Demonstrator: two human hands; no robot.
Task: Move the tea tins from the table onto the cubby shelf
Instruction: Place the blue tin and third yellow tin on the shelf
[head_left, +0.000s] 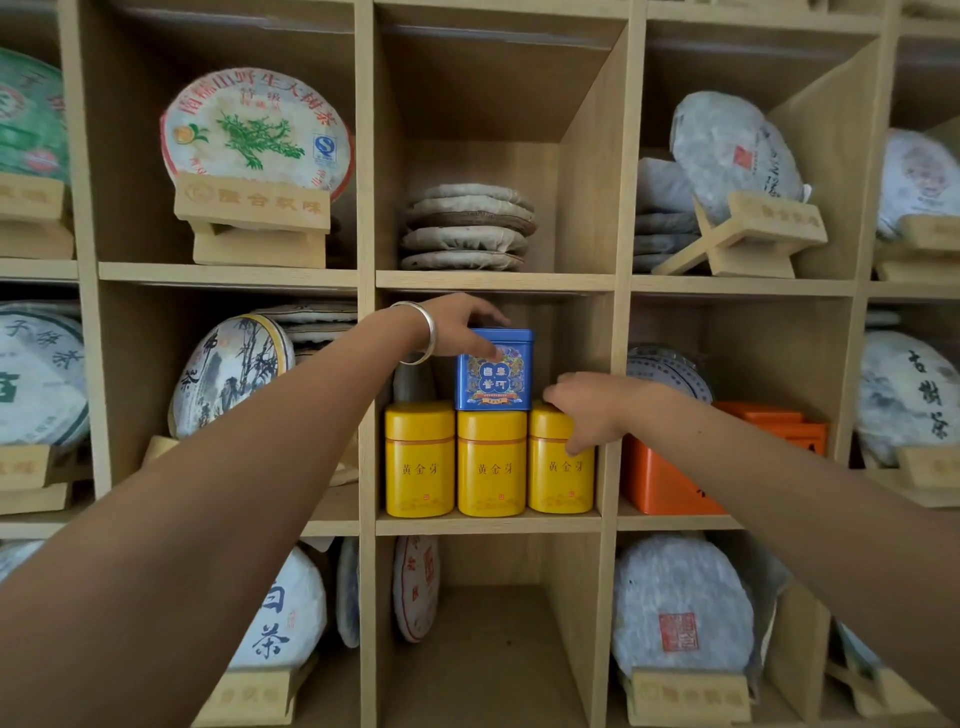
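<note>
Both arms reach up from the bottom corners into the middle cubby of the shelf (488, 522), where three yellow tins (491, 462) sit in a row. The right hand (587, 408) is curled over the top of the rightmost yellow one, fingers bent around its lid. A bit further back, the left hand (457, 325), bracelet (422, 332) on the wrist, pinches the top of the blue tin (494, 374), which is stacked on the middle yellow tin at frame center.

Cubby shelf (493, 280): pale wood, matt, fine grain. Yellow tins (491, 462): smooth, glossy metal. Blue tin (496, 374): glossy printed metal. Tea cakes (467, 228): crinkled paper wrap, matt. Bracelet (423, 332): polished silver-coloured metal. Orange box (670, 478): smooth, satin.
</note>
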